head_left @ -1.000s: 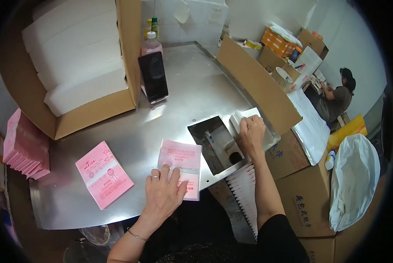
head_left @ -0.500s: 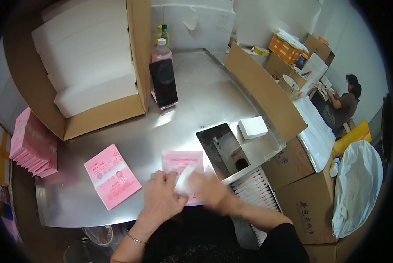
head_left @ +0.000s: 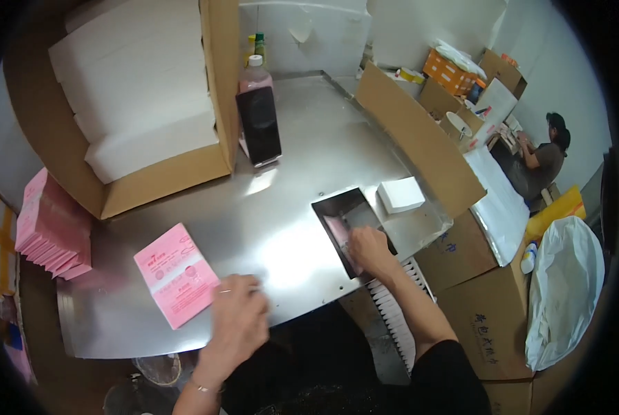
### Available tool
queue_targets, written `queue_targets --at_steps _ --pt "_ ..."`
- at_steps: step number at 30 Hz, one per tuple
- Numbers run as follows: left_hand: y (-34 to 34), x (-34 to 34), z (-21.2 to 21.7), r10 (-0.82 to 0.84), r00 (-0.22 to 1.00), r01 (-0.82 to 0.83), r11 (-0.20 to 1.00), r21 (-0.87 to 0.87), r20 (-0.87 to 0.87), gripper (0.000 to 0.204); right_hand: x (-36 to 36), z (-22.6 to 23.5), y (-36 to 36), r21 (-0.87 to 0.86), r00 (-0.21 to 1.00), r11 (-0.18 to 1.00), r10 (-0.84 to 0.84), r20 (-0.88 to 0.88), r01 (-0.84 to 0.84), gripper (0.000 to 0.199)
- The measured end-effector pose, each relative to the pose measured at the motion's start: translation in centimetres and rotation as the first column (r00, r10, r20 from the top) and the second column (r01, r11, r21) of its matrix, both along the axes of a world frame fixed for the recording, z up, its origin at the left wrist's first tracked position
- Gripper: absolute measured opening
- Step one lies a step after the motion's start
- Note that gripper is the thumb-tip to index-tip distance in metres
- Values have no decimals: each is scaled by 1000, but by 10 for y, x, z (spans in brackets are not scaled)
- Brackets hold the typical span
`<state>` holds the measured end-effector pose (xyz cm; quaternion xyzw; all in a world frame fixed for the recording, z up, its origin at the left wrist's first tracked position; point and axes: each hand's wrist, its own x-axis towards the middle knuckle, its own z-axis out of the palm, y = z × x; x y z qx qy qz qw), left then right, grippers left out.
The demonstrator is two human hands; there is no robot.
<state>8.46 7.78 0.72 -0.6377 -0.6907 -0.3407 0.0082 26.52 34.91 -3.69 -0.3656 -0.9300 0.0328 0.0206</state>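
Note:
My right hand (head_left: 369,250) reaches into the rectangular opening (head_left: 333,205) in the metal table, fingers closed at the edge of a pink packet (head_left: 337,229). The packet stands tilted inside the opening, partly hidden by the hand. My left hand (head_left: 240,315) hovers at the table's front edge, slightly blurred, with loosely bent fingers and nothing visible in them. Beside it lies a flat stack of pink printed packets (head_left: 176,277) with a white band across the top one.
An open carton (head_left: 164,185) of white paper stacks stands back left, near piled pink packets (head_left: 53,225). A phone (head_left: 259,128) leans on a bottle (head_left: 255,75). Right of the opening are a white block (head_left: 400,195) and a row of white packs (head_left: 399,311). Another person (head_left: 548,155) sits far right.
My right hand has moved right from the table front into the opening. The pink packet formerly under both hands has left that spot. My left hand has let go and shifted slightly left.

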Motion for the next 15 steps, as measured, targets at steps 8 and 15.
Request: queue_targets --at_steps 8,15 --pt "-48 -63 -6 599 746 -652 746 -137 -292 37 32 6 61 507 905 802 -94 -415 316 18" --pt "2 -3 5 60 998 -60 994 -94 -7 35 35 13 63 390 863 880 -44 -503 272 16"
